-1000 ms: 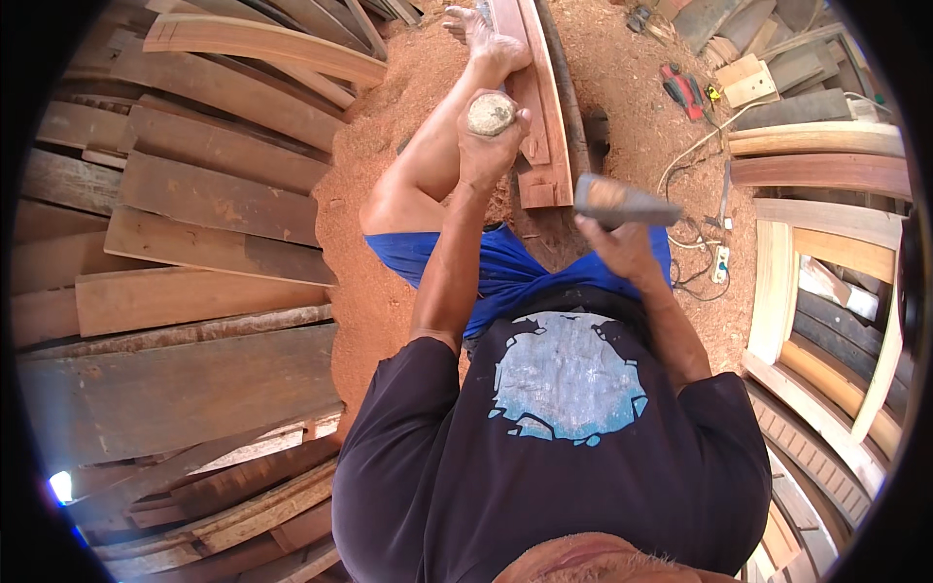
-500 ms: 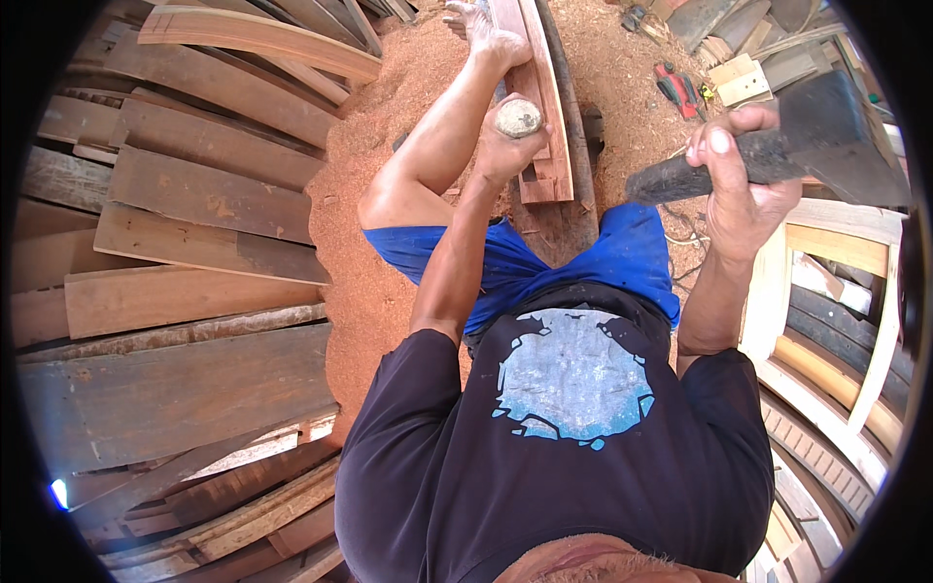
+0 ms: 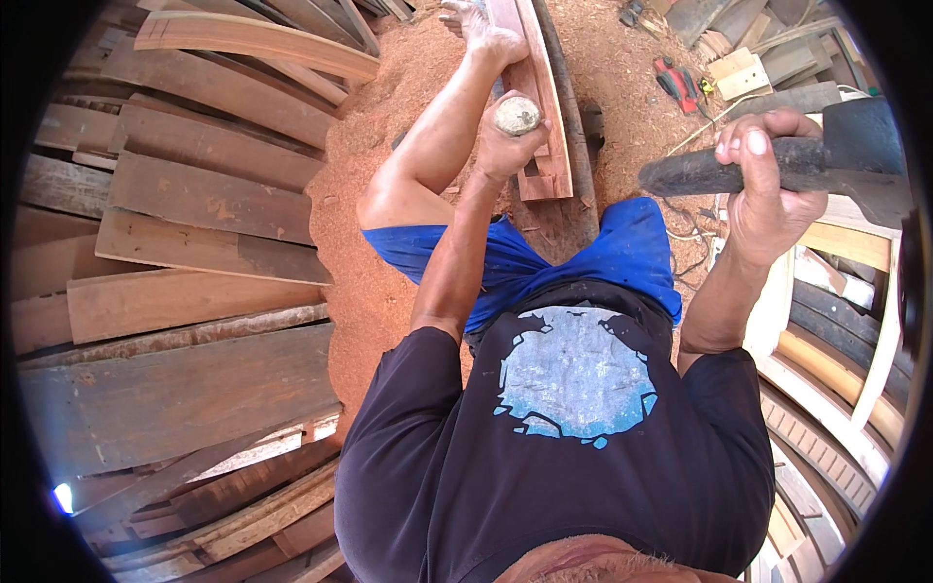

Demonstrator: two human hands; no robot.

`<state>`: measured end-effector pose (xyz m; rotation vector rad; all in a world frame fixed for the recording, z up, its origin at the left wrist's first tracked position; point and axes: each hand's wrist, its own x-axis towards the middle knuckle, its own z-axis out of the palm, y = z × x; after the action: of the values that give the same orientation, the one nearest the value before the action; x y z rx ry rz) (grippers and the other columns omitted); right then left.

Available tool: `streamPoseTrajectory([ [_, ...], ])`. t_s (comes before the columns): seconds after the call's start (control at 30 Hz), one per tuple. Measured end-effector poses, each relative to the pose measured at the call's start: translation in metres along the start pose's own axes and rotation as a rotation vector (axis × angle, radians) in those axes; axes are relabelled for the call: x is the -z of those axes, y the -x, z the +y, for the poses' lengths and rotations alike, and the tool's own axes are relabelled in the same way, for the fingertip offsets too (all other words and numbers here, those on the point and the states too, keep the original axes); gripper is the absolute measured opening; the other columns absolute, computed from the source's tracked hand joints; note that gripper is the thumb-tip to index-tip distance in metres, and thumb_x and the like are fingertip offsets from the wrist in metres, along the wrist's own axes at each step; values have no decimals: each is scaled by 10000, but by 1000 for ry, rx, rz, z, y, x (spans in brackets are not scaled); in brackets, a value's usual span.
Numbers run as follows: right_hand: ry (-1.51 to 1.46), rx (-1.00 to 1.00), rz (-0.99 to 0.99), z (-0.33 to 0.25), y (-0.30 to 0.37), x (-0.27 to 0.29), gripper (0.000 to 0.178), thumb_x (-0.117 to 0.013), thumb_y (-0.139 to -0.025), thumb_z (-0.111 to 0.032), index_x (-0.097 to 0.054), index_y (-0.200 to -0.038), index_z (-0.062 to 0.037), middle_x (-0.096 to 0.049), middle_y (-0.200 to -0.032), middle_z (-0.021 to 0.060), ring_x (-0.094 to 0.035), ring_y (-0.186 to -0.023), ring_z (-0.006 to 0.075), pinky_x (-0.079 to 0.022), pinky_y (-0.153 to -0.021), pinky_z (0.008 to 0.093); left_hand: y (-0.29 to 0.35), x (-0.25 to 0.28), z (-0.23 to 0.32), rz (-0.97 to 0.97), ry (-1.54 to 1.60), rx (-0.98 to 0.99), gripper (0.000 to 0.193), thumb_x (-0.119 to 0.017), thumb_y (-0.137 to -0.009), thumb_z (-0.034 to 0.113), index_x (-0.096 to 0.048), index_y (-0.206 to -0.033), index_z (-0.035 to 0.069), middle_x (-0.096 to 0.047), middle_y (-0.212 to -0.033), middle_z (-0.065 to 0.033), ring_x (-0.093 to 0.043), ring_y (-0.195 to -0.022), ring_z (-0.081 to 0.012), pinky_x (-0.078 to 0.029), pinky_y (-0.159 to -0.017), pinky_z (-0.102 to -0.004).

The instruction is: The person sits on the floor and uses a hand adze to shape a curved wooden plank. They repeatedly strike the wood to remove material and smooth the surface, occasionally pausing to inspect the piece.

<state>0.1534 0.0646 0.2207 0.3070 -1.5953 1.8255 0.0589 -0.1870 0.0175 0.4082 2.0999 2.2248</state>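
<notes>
My left hand (image 3: 510, 155) is wrapped round the upright handle of a chisel (image 3: 517, 117). Only the round, pale, worn butt of the handle shows; the blade is hidden below my fist. Beneath it lies a reddish wooden piece (image 3: 549, 185) with a recess cut near its close end. Off to the right, my right hand (image 3: 773, 189) grips the dark handle of a mallet (image 3: 729, 173), raised well apart from the chisel. The mallet's black, blocky head (image 3: 865, 146) reaches the right rim of the view.
A thick beam (image 3: 573, 228) supports the workpiece between my legs, and my bare left foot (image 3: 491, 37) rests against the piece. Sawdust (image 3: 360, 321) covers the floor. Boards (image 3: 194, 253) are stacked at left. A red power tool (image 3: 677, 85) lies at the far right, above a pale wooden frame (image 3: 880, 335).
My right hand has moved the mallet outward to the right, its head now nearer the rim. My left hand and the chisel have stayed nearly in place.
</notes>
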Motion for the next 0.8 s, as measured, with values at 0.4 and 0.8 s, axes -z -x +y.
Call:
streamPoseTrajectory([
  [0.4,1010,-194,-890,61,3,-24,333,-719,-861,-182,-656,-1130,4,-724,-881,233,-702,-850,450,-554,-784,523,23,-16,6,-17,-209,8,204,-811,-831,64,-666,-968,22,-707,-875,-17,-652,-786,-87,-538,-699,-274],
  [0.8,543,-278,-546,15,-6,-19,416,-759,-840,-201,-646,-1176,16,-709,-1015,233,-704,-974,273,-527,-862,421,9,-3,-7,89,1,-11,133,-748,-858,12,-628,-904,47,-637,-739,-9,-607,-613,-90,-525,-572,-271],
])
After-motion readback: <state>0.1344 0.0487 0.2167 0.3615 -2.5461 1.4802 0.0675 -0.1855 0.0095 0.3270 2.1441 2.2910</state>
